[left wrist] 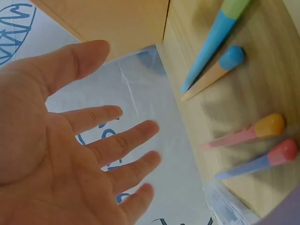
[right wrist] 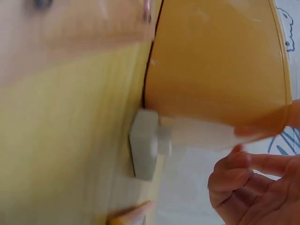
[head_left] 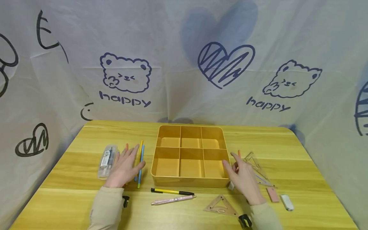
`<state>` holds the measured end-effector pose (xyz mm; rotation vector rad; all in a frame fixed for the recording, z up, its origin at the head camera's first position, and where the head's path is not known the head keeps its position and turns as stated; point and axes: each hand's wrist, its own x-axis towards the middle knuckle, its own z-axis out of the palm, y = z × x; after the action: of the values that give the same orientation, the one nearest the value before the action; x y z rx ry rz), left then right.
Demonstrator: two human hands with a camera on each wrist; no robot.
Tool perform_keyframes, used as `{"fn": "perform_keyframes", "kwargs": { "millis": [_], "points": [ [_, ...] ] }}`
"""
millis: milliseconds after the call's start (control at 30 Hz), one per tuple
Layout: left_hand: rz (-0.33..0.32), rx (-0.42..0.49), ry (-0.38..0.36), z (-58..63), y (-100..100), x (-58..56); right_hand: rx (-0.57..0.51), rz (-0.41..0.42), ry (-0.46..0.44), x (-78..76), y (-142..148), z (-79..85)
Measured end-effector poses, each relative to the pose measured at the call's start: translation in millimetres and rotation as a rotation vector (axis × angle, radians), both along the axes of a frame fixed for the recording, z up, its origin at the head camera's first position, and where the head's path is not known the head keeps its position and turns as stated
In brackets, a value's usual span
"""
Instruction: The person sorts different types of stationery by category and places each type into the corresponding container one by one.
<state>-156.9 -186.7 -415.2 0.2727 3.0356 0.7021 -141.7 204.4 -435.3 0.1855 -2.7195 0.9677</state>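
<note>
Head view: moderate, soft, fairly even light, exact direction hard to tell; cloth backdrop [head_left: 172, 80] looks greyish, with a bluish heart-shaped patch [head_left: 219, 28] up top and dark shadows along its foot. Soft shading inside the yellow box [head_left: 192, 182]; surface [head_left: 63, 204] edges splay, wide-angle stretch. Left wrist: dimmer, left hand [left wrist: 79, 150] reasonably clear, soft shadows by the pencils [left wrist: 215, 37]. Right wrist: blurriest, transparent set square [right wrist: 79, 37] smeared at top left, box's lower corner smeared, faint sheen on its wall, right hand [right wrist: 253, 183] soft.
</note>
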Motion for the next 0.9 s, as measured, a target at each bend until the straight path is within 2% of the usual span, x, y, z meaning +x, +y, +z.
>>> {"fn": "perform_keyframes", "kwargs": {
  "millis": [233, 467, 700, 900],
  "points": [
    [0.011, 0.096, -0.095, 3.8, 6.1, 0.9, -0.002, 0.015, 0.020, 1.2, -6.1, -0.1],
    [-0.024, 0.086, -0.192, 4.5, 11.0, 4.6, 0.032, 0.028, 0.045, 2.5, -1.4, -0.2],
    [0.029, 0.064, -0.261, 3.1, 9.7, 7.0, 0.019, 0.055, 0.043, 2.4, 0.9, 0.0],
    [0.059, 0.104, -0.287, 0.6, 10.8, 9.2, 0.000, 0.058, 0.026, 3.3, 0.3, 0.8]
  ]
}}
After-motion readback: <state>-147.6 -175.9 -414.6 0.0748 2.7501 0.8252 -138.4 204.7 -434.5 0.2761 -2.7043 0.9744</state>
